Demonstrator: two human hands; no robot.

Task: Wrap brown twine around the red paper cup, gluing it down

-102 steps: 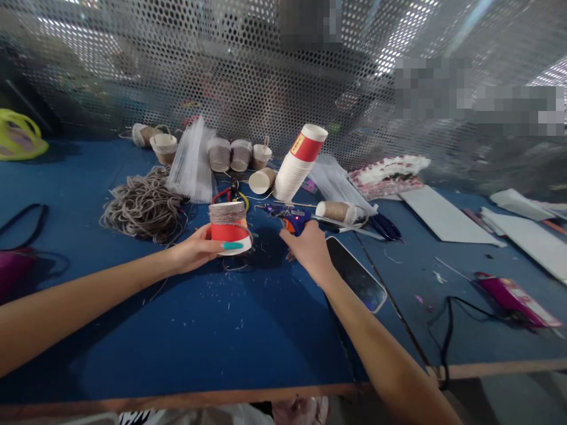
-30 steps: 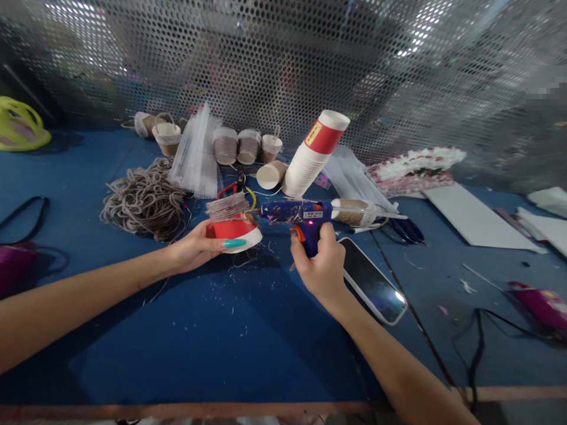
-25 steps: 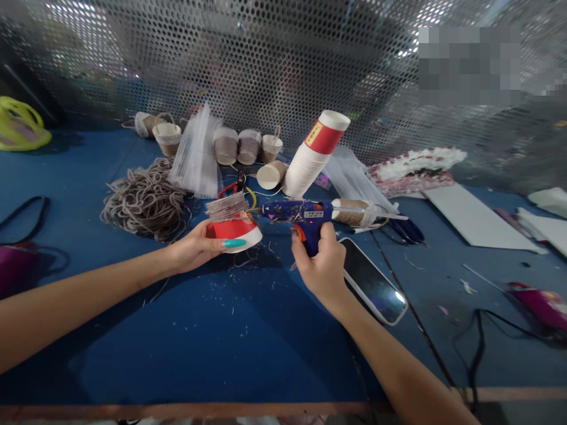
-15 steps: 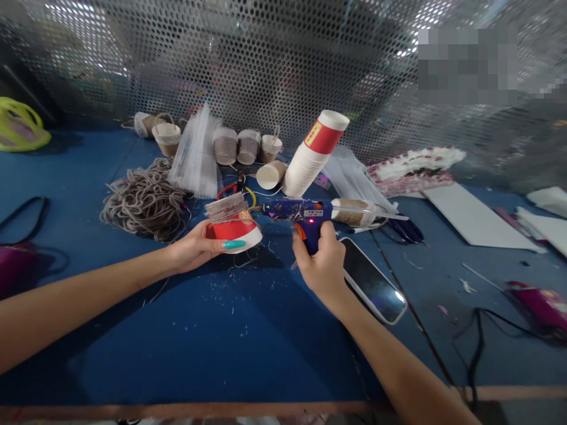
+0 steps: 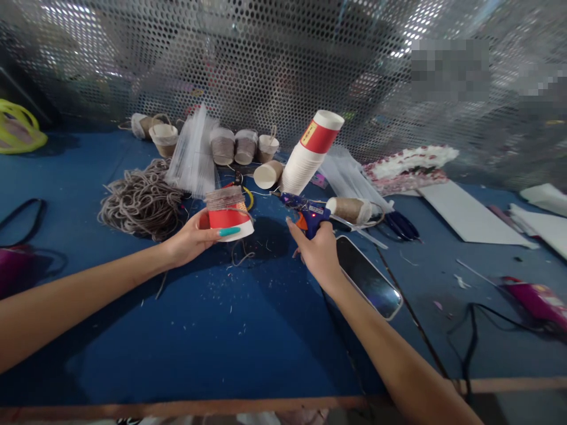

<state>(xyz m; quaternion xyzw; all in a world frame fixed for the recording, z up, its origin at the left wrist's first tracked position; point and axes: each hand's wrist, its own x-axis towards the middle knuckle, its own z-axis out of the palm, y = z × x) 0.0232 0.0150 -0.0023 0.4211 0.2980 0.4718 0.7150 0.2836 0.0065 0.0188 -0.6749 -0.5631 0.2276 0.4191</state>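
My left hand (image 5: 192, 239) grips an upside-down red paper cup (image 5: 227, 215) whose upper part is wound with grey-brown twine. Loose twine trails from the cup onto the blue table (image 5: 190, 330). My right hand (image 5: 316, 251) is closed round the handle of a blue hot glue gun (image 5: 306, 211), held low near the table with its nozzle pointing back left and its red light on. The gun's tip is a little apart from the cup.
A black phone (image 5: 365, 276) lies right of my right hand. Behind are a leaning stack of paper cups (image 5: 308, 156), a twine spool (image 5: 349, 209), a twine heap (image 5: 142, 200), clear sticks (image 5: 192, 153), wrapped cups (image 5: 233, 146) and a perforated metal screen (image 5: 266, 65). Cables (image 5: 469, 319) cross the right side.
The glue gun, held level with its nozzle at the cup half a second ago, has dropped toward the table and swung away. My left hand has turned the cup more upright.
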